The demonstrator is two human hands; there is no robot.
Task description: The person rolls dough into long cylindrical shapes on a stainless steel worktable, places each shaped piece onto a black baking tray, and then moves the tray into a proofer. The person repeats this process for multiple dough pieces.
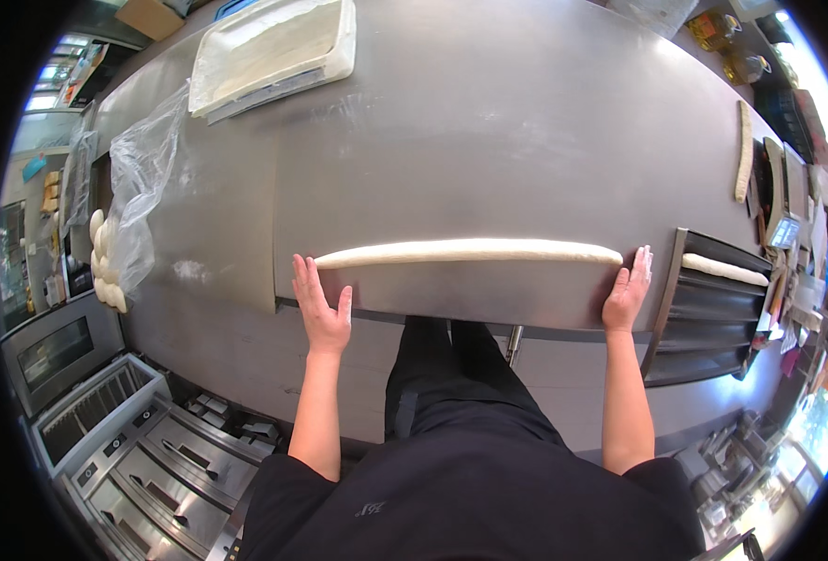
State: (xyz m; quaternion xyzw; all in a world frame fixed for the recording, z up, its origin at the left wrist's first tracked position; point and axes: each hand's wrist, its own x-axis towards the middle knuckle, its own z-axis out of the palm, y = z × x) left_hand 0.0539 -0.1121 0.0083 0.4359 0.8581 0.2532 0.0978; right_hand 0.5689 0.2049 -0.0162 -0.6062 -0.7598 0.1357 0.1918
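A long, pale dough strand [470, 250] lies crosswise near the front of the metal worktop [489, 168], thinning toward its left end. My left hand [322, 310] is at that left end, fingers stretched out and thumb apart, its fingertips near or touching the dough. Beyond the strand's right end is my right hand [627, 294], also with straight fingers and a spread thumb. Whether it touches the dough I cannot tell. Neither hand grips anything. A dark ridged baguette tray [708, 332] sits to the right, with one dough strand [724, 269] in its farthest channel.
A white rectangular tub [344, 47] stands at the far left. Clear plastic film [143, 168] partly covers several dough balls [107, 266] at the left edge. Another dough strip [744, 154] lies far right, beside a scale [786, 224]. An oven [143, 467] stands lower left.
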